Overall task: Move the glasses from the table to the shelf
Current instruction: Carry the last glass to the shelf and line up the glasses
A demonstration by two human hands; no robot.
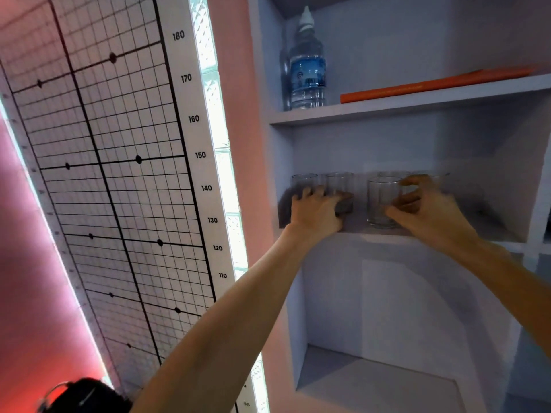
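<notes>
Both my hands are at the middle shelf (387, 234) of the white unit, among the glasses.

My left hand (316, 210) closes around a glass (340, 186) near the shelf's left end; my right hand (429, 204) has fingers spread loosely beside the front glass (381, 201), standing upright at the shelf's edge.

1. I have one view only, from the head camera, so no second view overlaps it.
2. It looks forward and slightly up into a white shelf unit (387, 111), close enough that both forearms reach in from the bottom edge.
3. The wide lens bends the gridded height chart (104, 174) on the left into a lean.
4. The middle shelf's front edge sits near frame centre; the upper shelf's underside shows.
</notes>
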